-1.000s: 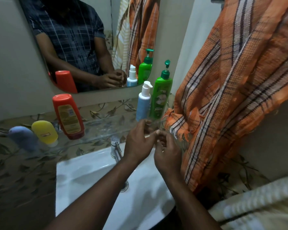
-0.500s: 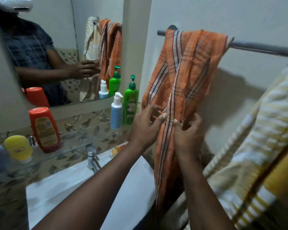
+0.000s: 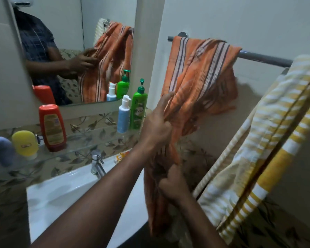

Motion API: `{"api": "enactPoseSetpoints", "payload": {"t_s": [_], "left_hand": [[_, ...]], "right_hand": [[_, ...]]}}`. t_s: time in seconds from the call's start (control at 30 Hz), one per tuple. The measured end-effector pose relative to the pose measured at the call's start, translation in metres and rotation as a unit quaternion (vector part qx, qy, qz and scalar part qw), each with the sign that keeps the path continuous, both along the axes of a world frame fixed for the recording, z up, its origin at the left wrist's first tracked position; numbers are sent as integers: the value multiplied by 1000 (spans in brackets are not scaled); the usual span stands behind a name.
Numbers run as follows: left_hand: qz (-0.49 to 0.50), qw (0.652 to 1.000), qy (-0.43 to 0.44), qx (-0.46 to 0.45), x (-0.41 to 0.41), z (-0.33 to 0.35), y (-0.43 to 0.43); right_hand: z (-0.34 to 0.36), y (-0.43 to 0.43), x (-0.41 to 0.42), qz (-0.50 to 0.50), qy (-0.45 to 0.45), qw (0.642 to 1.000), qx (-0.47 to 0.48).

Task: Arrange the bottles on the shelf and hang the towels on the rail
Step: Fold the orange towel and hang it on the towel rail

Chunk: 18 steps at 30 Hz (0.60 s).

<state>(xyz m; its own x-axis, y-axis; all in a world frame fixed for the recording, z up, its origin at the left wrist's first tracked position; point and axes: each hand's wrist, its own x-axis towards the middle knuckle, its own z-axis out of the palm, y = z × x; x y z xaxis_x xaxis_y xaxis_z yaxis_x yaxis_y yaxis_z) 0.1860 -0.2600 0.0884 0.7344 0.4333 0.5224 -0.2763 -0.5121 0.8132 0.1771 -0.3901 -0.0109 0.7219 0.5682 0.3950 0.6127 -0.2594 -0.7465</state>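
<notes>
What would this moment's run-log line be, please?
left hand: grips orange towel | right hand: grips it lower | rail: holds it and yellow towel

— Bottles on the shelf [image 3: 89, 140], call it!
— Five: blue-grey bottle [image 3: 0, 151], yellow bottle [image 3: 25, 143], red bottle [image 3: 52, 127], pale blue pump bottle [image 3: 123, 117], green pump bottle [image 3: 138, 111]. That's two pumps.
— Towels?
— Two: orange towel [image 3: 200, 72], yellow-striped towel [image 3: 258, 158]. One rail [image 3: 263, 59].
— Hands?
— Two: left hand [image 3: 156, 129], right hand [image 3: 172, 183]. One tap [image 3: 97, 163], one sink [image 3: 61, 190].

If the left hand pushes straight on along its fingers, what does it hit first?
The orange towel it grips: the left hand points up into its hanging folds. The wall likely lies behind, depth unclear.
</notes>
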Motion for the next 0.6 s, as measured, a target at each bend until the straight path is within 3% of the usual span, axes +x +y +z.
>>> {"api": "enactPoseSetpoints", "payload": {"t_s": [0.07,0.17,0.2,0.3,0.37,0.43,0.5,0.6], "left_hand": [[-41,999,9,-26,-16,-8,1],[-86,988,68,-108,-38,-20,-10],[-80,985,104,-116,-43,-27,-14],[-72,970,231,-13,-53,-43,-25],[-98,923,360,96,-64,-52,-31],[-107,886,432,131,-79,-63,-40],[-97,887,441,97,-93,-69,-53],[-4,942,334,-22,-112,-76,-81]], "right_hand": [[10,-9,5,-22,-50,997,61],[48,-19,11,-146,-12,950,276],[60,-19,16,-163,17,939,303],[88,-15,37,-145,143,944,261],[90,-15,40,-93,198,937,272],[86,-30,28,-64,226,924,302],[71,-51,17,-47,246,916,313],[31,-81,3,-33,277,920,276]]}}
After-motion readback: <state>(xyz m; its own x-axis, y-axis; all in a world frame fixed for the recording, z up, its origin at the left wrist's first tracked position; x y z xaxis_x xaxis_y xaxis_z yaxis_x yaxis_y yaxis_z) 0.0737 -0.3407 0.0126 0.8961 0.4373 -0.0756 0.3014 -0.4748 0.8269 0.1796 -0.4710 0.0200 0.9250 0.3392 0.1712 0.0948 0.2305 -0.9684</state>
